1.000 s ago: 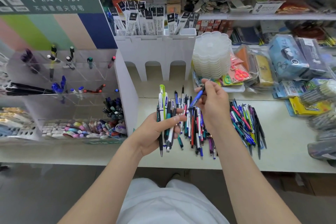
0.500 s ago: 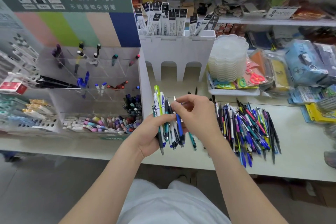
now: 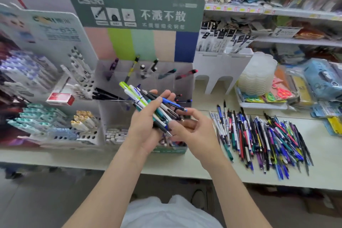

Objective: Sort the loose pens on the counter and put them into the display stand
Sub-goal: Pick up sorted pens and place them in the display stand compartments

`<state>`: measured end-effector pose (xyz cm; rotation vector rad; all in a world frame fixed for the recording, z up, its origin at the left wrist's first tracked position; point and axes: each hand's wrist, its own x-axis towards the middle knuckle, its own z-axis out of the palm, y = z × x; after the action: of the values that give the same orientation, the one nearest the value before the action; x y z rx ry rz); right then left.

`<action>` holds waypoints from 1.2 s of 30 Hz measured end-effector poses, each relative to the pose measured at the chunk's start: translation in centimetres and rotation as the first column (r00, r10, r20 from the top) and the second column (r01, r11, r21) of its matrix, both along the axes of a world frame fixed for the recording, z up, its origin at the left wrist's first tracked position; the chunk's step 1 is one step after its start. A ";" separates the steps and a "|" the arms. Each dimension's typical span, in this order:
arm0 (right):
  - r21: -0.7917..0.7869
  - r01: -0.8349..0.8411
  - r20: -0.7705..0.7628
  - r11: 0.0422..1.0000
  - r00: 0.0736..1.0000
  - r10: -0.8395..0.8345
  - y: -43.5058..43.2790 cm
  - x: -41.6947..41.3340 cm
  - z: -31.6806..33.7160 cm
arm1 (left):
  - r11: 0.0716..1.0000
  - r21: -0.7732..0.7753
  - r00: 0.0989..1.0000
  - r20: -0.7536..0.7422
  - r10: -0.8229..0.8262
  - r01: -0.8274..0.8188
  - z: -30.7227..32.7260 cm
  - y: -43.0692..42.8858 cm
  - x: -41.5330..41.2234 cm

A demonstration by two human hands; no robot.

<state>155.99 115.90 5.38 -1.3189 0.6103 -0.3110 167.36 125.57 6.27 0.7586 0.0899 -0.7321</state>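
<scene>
Gripping a fanned bundle of mixed ballpoint pens, the left hand has its fingers and thumb wrapped round the barrels, in the air in front of the clear-compartment display stand with a green header card on the pale counter. The right hand lies palm-up, fingers curled at the bundle's tips; whether it pinches a pen cannot be determined. The heap of loose multicoloured pens lies toward the counter's front edge, right of both hands, with bare surface between heap and stand. Half a second earlier, the right hand covered the bundle from above and the bundle stood upright.
</scene>
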 end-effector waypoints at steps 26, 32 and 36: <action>-0.857 0.479 0.371 0.188 0.828 -0.419 2.1 13.9 4.4 | 0.910 0.355 0.856 0.380 -0.349 0.213 0.3 11.9 10.4; -0.998 0.039 0.026 0.042 0.961 -0.274 -1.2 18.5 2.1 | 0.915 0.229 0.862 0.320 -0.394 0.333 1.3 11.5 10.5; -0.997 -0.001 0.028 -0.076 0.924 -0.382 -1.8 18.3 2.6 | 0.911 0.117 0.872 0.264 -0.412 0.395 1.5 11.0 10.0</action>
<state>174.24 114.08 7.95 -2.8528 0.8388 -1.0024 177.31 136.56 7.81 0.9466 -0.3207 -1.0126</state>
